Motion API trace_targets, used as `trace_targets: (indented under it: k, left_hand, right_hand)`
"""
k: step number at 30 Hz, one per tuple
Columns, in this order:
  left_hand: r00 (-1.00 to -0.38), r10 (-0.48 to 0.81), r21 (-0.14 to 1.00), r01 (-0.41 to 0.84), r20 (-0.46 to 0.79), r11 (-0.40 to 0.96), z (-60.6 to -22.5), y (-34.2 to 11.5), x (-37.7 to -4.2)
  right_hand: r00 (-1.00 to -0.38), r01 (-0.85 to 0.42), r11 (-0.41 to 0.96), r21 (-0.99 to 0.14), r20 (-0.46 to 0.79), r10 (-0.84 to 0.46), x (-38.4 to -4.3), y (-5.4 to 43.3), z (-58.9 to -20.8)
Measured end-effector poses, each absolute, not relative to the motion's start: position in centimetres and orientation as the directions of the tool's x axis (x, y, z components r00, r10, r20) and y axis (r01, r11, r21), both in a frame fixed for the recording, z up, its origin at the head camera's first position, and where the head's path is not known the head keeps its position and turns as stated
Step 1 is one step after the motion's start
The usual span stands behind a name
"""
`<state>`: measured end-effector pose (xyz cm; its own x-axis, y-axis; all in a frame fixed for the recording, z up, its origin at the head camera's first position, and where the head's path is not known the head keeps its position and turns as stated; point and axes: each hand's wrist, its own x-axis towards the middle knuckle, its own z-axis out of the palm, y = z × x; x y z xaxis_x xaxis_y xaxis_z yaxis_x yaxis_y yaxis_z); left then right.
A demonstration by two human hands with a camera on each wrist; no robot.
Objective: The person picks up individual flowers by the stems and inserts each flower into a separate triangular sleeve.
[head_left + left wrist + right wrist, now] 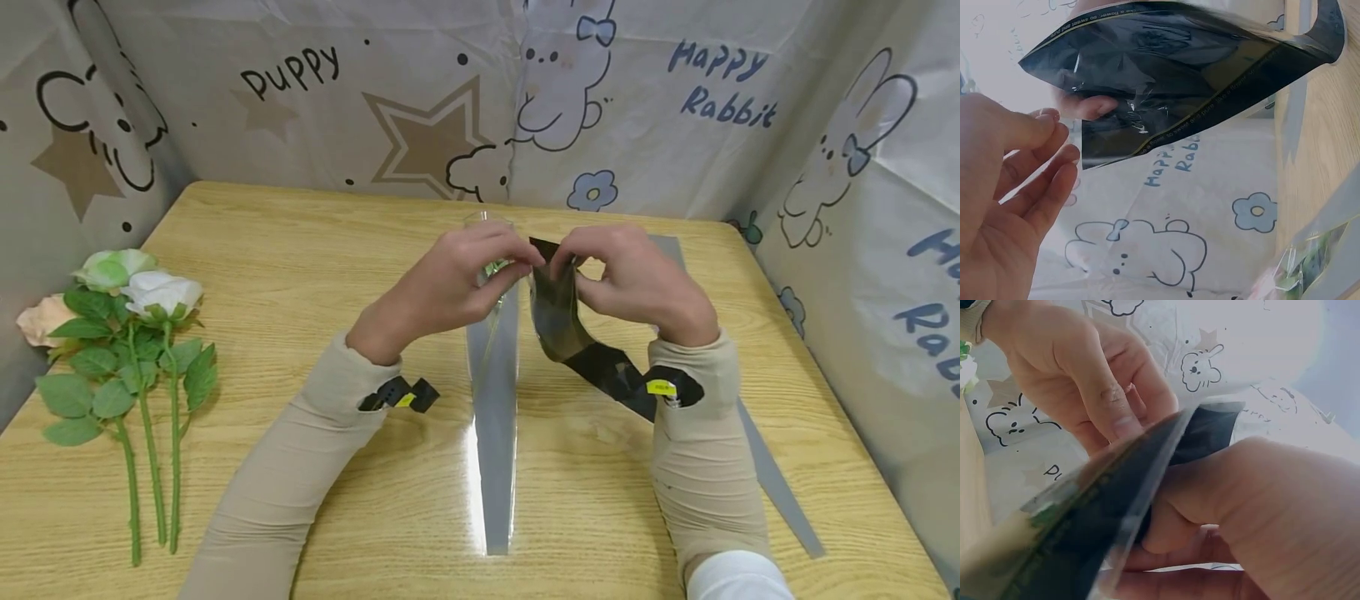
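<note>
My right hand point(626, 271) grips a black, partly see-through flower sleeve point(1166, 81) with gold lettering near its top edge. Its thumb shows against the film in the left wrist view. From there the sleeve point(555, 325) hangs in a curve down past the right wrist. My left hand point(465, 275) is raised beside the top edge, its thumb and fingertips drawn near each other. In the left wrist view, a small gap separates the left hand point(1016, 181) from the sleeve. Beneath the hands lies a grey-and-clear sleeve point(495, 467) with a flower point(1300, 269) inside its wide end.
Three artificial roses lie at the table's left: a white rose point(161, 293), a pale green rose point(114, 268) and a peach rose point(41, 321). Another grey strip point(780, 492) lies under the right forearm. Printed cloth point(315, 125) walls in the table point(585, 500) at the back and sides.
</note>
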<state>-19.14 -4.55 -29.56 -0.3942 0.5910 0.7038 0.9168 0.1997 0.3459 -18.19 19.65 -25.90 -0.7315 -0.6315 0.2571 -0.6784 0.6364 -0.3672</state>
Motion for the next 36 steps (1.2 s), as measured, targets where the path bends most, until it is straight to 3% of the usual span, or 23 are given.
trace_targets:
  k: [8, 17, 28, 33, 36]
  left_hand:
    - [-0.387, 0.534, 0.272, 0.920, 0.752, 0.283, -29.3, -4.6, -18.8]
    - [-0.356, 0.477, 0.239, 0.927, 0.803, 0.289, -29.2, -4.5, -18.7]
    - [-0.490, 0.530, 0.375, 0.872, 0.692, 0.315, -29.7, -3.9, -18.6]
    - [-0.561, 0.486, 0.465, 0.827, 0.670, 0.315, -29.7, -4.0, -18.4]
    - [-0.570, 0.481, 0.503, 0.819, 0.666, 0.274, -29.8, -4.1, -18.4]
  right_hand:
    - [-0.746, -0.652, 0.695, -0.304, 0.422, -0.515, -17.8, 20.0, -25.5]
    - [-0.664, -0.699, 0.687, -0.197, 0.535, -0.522, -16.8, 19.1, -25.0]
    - [-0.665, -0.690, 0.711, -0.133, 0.506, -0.550, -16.3, 18.2, -25.2]
    - [-0.670, -0.687, 0.706, -0.173, 0.527, -0.523, -16.3, 18.6, -25.2]
    - [-0.680, -0.676, 0.707, -0.207, 0.545, -0.490, -16.4, 18.9, -25.0]
